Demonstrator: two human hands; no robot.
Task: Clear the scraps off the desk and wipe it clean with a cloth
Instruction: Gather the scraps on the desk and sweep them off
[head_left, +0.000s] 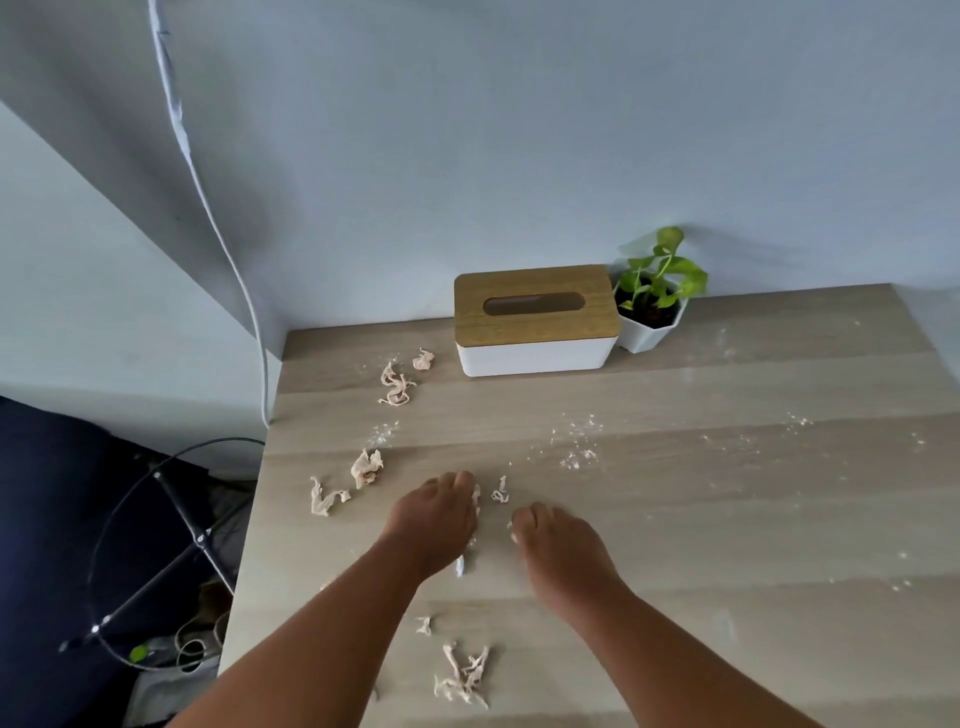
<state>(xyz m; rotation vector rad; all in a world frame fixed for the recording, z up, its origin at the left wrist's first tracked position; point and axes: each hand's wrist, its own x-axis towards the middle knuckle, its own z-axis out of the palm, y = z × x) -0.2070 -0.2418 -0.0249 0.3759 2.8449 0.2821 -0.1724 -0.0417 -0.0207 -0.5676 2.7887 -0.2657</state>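
Pale, crumpled scraps lie scattered over the wooden desk (675, 519): one pile at the front (464, 675), two pieces at the left (327, 499) (367, 466), more near the back (396, 384), and a small one (500, 490) between my hands. White crumbs (576, 457) dust the middle and right. My left hand (436, 514) rests palm-down mid-desk, its fingers curled over a whitish scrap (475, 493) that peeks out at the fingertips. My right hand (556, 545) lies beside it, fingertips bent down to the desk; what is under them is hidden. No cloth is in view.
A white tissue box with a wooden lid (535, 322) and a small potted plant (652, 301) stand at the back against the wall. The desk's left edge drops to a black wire-frame object and cables (171, 545) on the floor. A white cable (228, 260) hangs down the wall.
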